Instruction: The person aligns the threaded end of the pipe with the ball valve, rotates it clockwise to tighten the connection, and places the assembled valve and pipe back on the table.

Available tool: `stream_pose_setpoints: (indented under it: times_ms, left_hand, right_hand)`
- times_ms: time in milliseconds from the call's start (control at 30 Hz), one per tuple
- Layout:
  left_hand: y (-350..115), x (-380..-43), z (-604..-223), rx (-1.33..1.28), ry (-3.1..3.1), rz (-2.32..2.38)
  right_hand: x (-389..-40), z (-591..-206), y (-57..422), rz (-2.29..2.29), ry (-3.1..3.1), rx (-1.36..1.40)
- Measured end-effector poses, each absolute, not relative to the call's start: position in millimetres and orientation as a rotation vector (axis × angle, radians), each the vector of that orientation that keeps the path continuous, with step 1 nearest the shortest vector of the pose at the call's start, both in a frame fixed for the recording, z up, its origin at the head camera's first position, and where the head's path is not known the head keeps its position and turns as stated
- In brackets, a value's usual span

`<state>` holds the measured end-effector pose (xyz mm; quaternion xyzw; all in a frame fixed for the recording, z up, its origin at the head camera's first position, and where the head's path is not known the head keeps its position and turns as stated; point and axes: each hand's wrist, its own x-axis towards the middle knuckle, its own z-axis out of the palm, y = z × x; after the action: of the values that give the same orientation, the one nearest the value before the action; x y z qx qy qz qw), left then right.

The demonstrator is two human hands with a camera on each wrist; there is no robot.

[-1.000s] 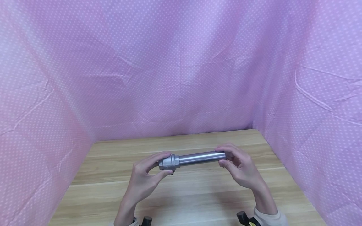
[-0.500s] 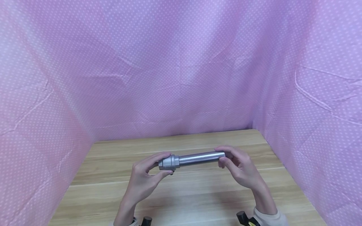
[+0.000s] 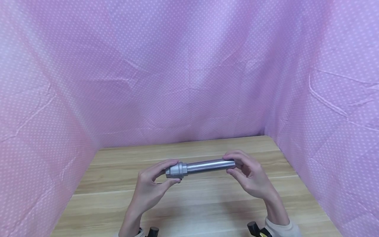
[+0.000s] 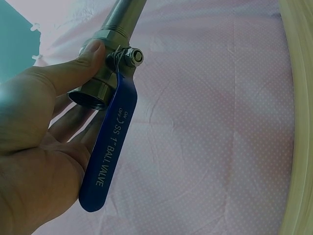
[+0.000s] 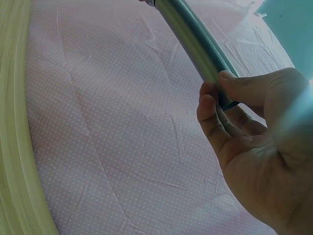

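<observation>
A metal ball valve [image 3: 177, 170] and a shiny steel pipe [image 3: 207, 166] are joined end to end, held level above the table in the head view. My left hand [image 3: 151, 184] grips the valve body between thumb and fingers. In the left wrist view the valve's blue lever handle [image 4: 110, 147], printed "SS 1" BALL VALVE", points back along the palm; pipe threads [image 4: 117, 29] show at the joint. At the pipe's free end, my right hand [image 3: 250, 174] pinches it with thumb and fingertips, also seen in the right wrist view around the pipe [image 5: 195, 39].
The wooden table [image 3: 201, 210] lies under both hands. Pink polka-dot cloth [image 3: 183, 72] walls it in at the back and on both sides. Black wrist-worn mounts [image 3: 153, 231] show at the bottom edge.
My right thumb and fingers have shifted slightly on the pipe's end, first inward and then apart again. The left hand and the valve have hardly moved.
</observation>
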<state>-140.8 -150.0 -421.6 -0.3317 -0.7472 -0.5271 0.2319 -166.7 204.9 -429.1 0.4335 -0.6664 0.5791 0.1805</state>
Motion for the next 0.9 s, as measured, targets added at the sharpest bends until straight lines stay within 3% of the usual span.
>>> stream_pose_setpoints:
  times_ms: [900]
  left_hand:
    - [-149.8, -141.2, -421.3, -0.922, -2.049, -1.474]
  right_hand:
    - [-162.2, -428.5, 209.0, 1.492, -2.081, 1.044]
